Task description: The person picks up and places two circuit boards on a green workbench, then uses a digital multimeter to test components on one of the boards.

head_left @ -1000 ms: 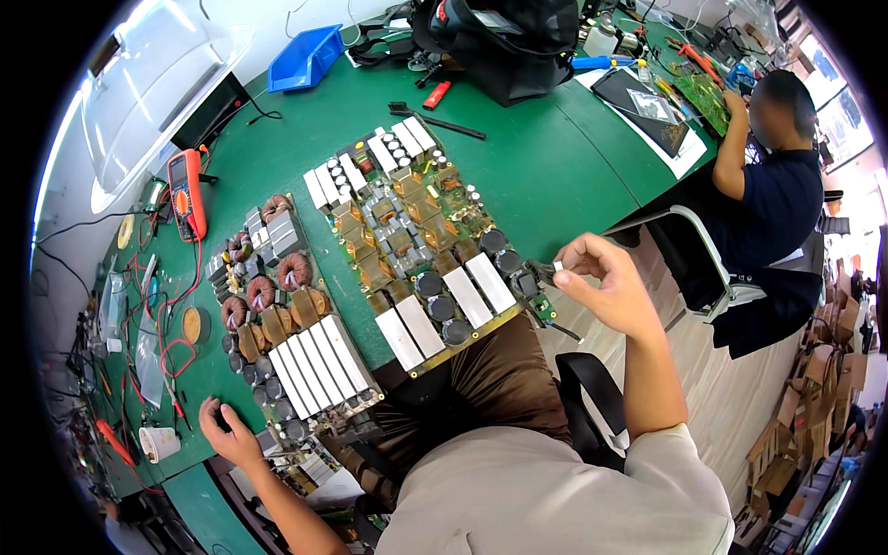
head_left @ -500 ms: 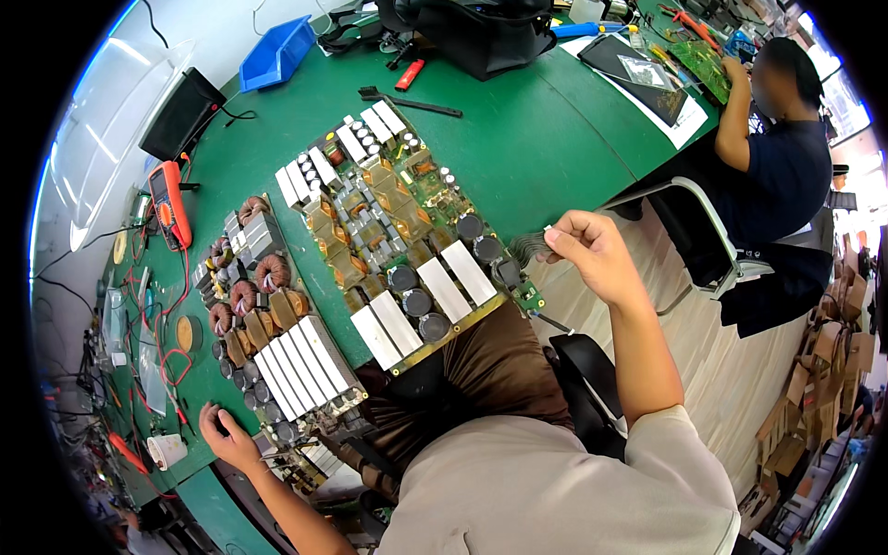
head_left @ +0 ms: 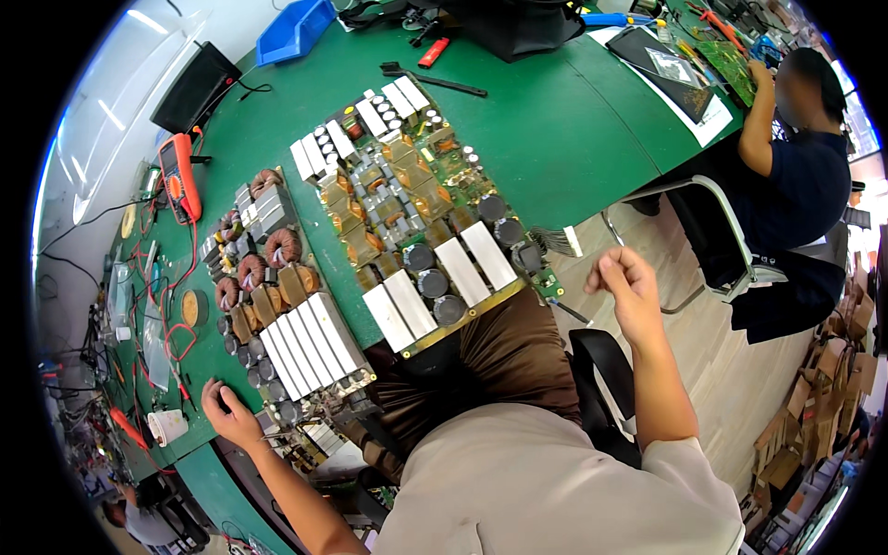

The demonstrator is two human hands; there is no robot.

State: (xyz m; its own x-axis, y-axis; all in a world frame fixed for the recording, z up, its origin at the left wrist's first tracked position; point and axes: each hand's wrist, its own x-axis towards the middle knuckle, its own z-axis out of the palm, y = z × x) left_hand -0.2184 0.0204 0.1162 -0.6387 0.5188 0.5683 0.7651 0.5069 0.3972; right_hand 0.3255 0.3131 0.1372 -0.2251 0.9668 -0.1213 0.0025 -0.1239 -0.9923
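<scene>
Table (head_left: 555,153): green, with a seam across its right part.
Middle: the right board (head_left: 413,220), its near end reaching past the edge; the left board (head_left: 294,294) beside it, with a gap.
Far side: brush (head_left: 437,81), blue bin (head_left: 294,33), black bag (head_left: 523,32).
Left side: meter (head_left: 179,180), roll (head_left: 192,308), cup (head_left: 167,427).
Right part: white paper (head_left: 712,122).

The right hand (head_left: 631,289) hovers loosely curled, its bare forearm (head_left: 661,381) rising steeply beneath it. Lower down, the left hand (head_left: 237,422) is half curled and relaxed, the left forearm (head_left: 298,492) slanting in from the lower edge.
</scene>
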